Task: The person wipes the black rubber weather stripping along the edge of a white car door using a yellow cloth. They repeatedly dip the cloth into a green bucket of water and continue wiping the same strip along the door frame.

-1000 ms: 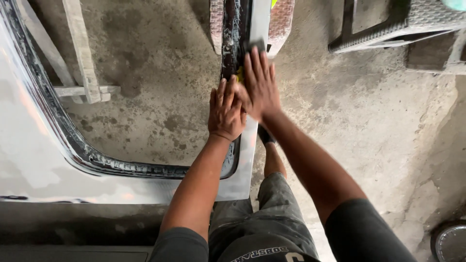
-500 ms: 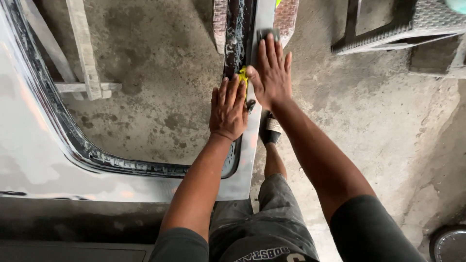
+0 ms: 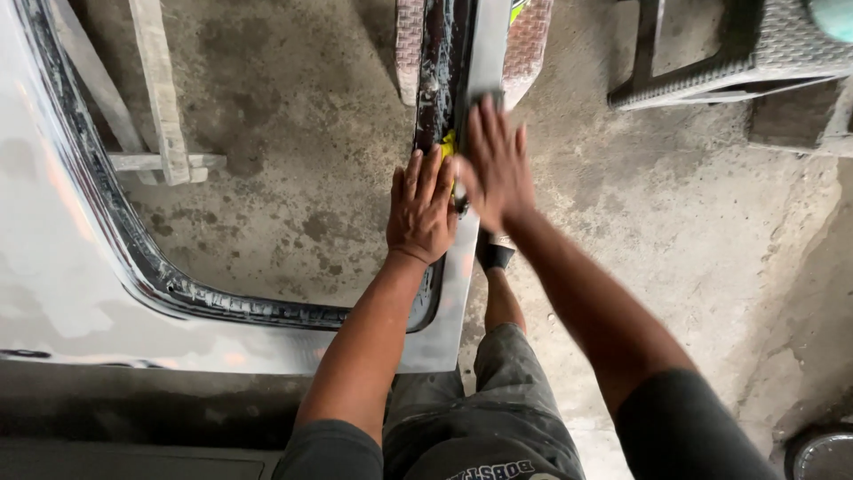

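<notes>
A stained concrete floor point(image 3: 293, 133) fills most of the view. At ten o'clock stands a pale wooden frame point(image 3: 155, 98). At two o'clock sits a dark woven plastic stool point(image 3: 737, 62), and at five o'clock the rim of a round metal thing point(image 3: 822, 453) shows.

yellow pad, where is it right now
Head view, upper middle: the yellow pad sits on the grey door frame, wedged between the left hand and right hand.

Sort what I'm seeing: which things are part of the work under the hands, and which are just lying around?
In use: left hand, right hand, grey car panel, its narrow pillar, yellow pad under the hands.

Lying about: wooden frame, woven stool, concrete floor.
</notes>
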